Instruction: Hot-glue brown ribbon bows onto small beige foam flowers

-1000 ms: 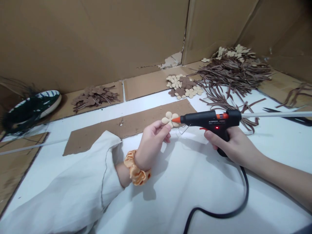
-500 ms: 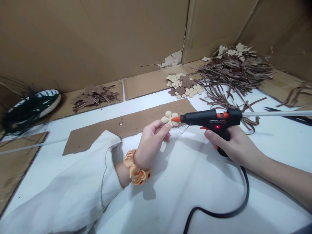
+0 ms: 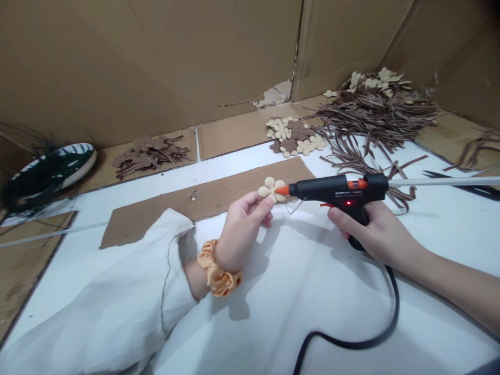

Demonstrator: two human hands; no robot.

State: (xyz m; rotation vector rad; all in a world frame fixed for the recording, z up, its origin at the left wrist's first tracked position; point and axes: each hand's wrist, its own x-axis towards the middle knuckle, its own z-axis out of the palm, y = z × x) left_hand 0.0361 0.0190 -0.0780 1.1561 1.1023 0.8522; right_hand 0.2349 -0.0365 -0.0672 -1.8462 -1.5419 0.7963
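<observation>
Pinched by one petal between thumb and fingers, a cream flower cutout [image 3: 269, 183] is held up in my left hand [image 3: 247, 219], which wears an orange scrunchie [image 3: 219, 272] at the wrist. My right hand [image 3: 375, 229] is wrapped round the grip of a black hot glue gun [image 3: 324, 188]. The gun's orange nozzle [image 3: 282, 190] meets the middle of the flower. A red light glows on its side, and a clear glue stick [image 3: 441, 182] juts from its rear. Whether glue is coming out is too small to tell.
Behind my left hand lies a cardboard strip [image 3: 156, 221]. Brown and cream flowers [image 3: 292, 136] sit past it, with a heap of brown strips [image 3: 378, 114] to their right. Brown flowers [image 3: 146, 151] and a plate [image 3: 84, 164] of dark strands lie left. The gun's cord [image 3: 351, 344] runs forward. Scissors [image 3: 469, 185] lie right.
</observation>
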